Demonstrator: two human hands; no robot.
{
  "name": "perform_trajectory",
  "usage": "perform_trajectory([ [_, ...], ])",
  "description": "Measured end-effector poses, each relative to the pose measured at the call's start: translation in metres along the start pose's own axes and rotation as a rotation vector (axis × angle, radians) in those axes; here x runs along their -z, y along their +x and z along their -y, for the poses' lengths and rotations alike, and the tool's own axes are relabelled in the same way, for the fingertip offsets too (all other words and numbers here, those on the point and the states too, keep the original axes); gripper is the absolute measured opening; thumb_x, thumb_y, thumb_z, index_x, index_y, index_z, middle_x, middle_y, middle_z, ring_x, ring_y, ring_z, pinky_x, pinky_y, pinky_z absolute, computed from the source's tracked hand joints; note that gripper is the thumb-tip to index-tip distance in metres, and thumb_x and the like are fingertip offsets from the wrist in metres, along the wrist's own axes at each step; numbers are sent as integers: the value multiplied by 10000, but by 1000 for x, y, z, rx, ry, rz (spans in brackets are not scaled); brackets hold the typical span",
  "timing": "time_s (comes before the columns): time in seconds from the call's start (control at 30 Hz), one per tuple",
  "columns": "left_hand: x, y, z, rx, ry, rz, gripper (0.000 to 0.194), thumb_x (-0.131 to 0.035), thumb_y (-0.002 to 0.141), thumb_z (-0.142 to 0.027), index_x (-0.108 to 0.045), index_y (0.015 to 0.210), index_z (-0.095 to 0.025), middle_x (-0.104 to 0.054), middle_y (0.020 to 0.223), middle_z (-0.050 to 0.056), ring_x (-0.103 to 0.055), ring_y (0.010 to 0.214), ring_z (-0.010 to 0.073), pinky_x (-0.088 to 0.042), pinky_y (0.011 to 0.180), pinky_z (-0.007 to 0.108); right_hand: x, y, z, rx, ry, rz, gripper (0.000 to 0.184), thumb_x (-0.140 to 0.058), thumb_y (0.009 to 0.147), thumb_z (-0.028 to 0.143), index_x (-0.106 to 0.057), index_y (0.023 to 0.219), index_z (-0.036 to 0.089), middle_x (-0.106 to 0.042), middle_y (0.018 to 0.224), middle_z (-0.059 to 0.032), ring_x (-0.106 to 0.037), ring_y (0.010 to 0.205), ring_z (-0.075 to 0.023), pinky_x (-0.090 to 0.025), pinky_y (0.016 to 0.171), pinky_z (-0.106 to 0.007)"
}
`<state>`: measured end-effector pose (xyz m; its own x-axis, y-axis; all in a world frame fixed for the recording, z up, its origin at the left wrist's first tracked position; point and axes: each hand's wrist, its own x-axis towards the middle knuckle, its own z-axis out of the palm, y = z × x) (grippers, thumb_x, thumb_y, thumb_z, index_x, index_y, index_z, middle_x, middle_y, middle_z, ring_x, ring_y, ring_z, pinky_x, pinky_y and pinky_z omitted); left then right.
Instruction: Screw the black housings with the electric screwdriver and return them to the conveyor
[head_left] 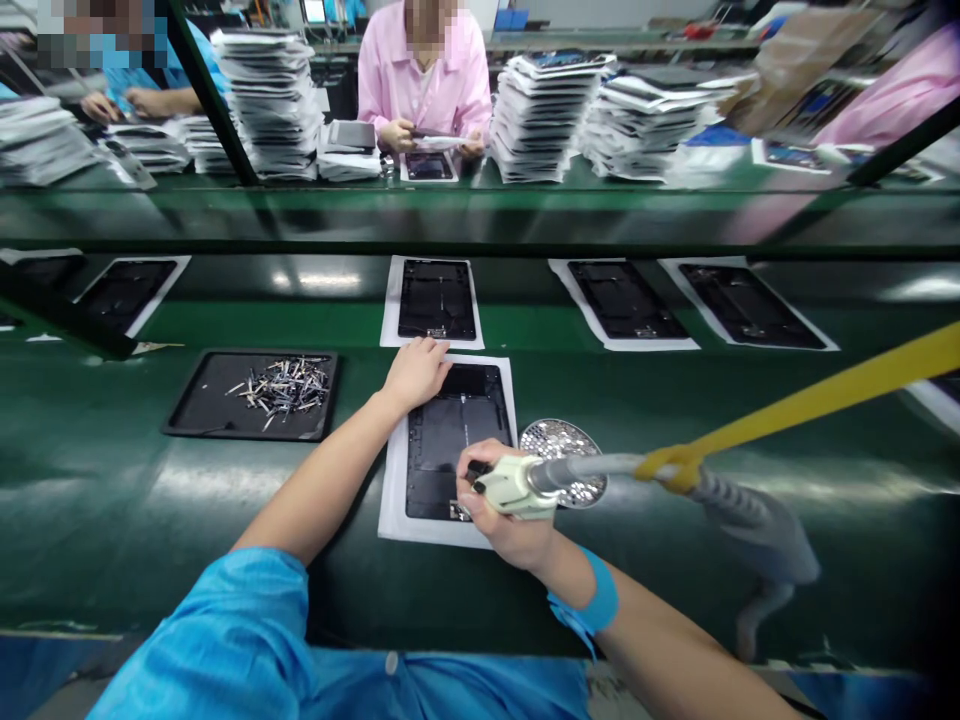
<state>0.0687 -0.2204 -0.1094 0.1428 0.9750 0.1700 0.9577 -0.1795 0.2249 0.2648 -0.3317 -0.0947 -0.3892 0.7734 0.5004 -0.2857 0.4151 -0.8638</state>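
Observation:
My left hand (415, 372) lies flat with fingers spread on the top left corner of a black tablet housing (450, 430), which rests on a white sheet (391, 500). My right hand (501, 510) is wrapped round a pale electric screwdriver (517, 487), its tip pointing down at the lower part of the housing. A grey cable and a yellow hose (810, 400) run from the tool off to the right. A round dish of small screws (564, 445) sits just right of the housing.
A black tray (202, 400) with several metal parts lies to the left. More black housings on white sheets (435, 300) line the green belt behind. Across the bench, people in pink and blue work among tall stacks of trays (540, 115).

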Motion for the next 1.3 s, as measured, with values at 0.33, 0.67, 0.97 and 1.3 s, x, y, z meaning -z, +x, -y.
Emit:
perform_trajectory([
  [0.33, 50, -149, -34, 360, 279, 254, 426, -475, 996, -579, -631, 920, -190, -699, 883, 134, -694, 849, 304, -495, 716, 371, 48, 25, 12, -40, 52, -339, 245, -721, 892, 293, -616, 1109, 253, -656, 851, 7, -614, 529, -117, -537, 453, -258],
  [0.67, 34, -168, -49, 516, 190, 247, 234, -370, 1029, -221, -565, 901, -214, -750, 903, 101, -752, 822, 275, -517, 677, 335, 65, 32, -3, 73, -164, -395, 271, -751, 843, 232, -658, 1097, 242, -697, 934, -25, -699, 712, -174, -598, 616, -322],
  [0.97, 85, -127, 27, 260, 15, -264, 302, -422, 1008, -317, -666, 1155, -217, -761, 1141, 101, -730, 1046, 233, -558, 961, 313, 71, 35, -4, 50, -213, -460, 249, -761, 828, 251, -674, 1055, 201, -718, 911, -50, -709, 724, -194, -599, 657, -337],
  [1.3, 148, -61, 191, 834, 80, -483, 393, -458, 973, -293, -714, 1199, -98, -766, 1153, 167, -701, 1128, 316, -518, 1011, 376, 75, 34, -6, -27, -276, -482, 220, -757, 827, 289, -676, 1006, 188, -708, 844, -36, -642, 553, -142, -560, 559, -297],
])
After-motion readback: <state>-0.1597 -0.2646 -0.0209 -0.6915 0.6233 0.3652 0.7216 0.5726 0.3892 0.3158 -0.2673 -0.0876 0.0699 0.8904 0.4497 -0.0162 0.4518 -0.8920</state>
